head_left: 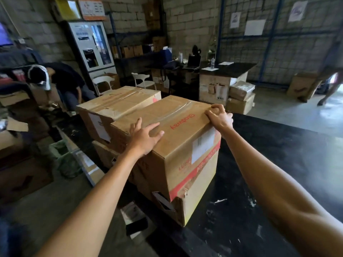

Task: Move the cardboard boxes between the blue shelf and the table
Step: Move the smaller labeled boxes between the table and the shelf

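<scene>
A single wide-angle camera sat on the person's head and looked forward and down along both bare forearms, close above the near edge of the black table [278,154]. It faced the far cinder-block wall [194,25] across the room, with the left hand [143,138] and right hand [220,117] at mid-frame. Straight lines bowed toward the frame's edges, and no second view shared the scene.

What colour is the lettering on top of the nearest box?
Red, on the box; the head view shows it.
</scene>
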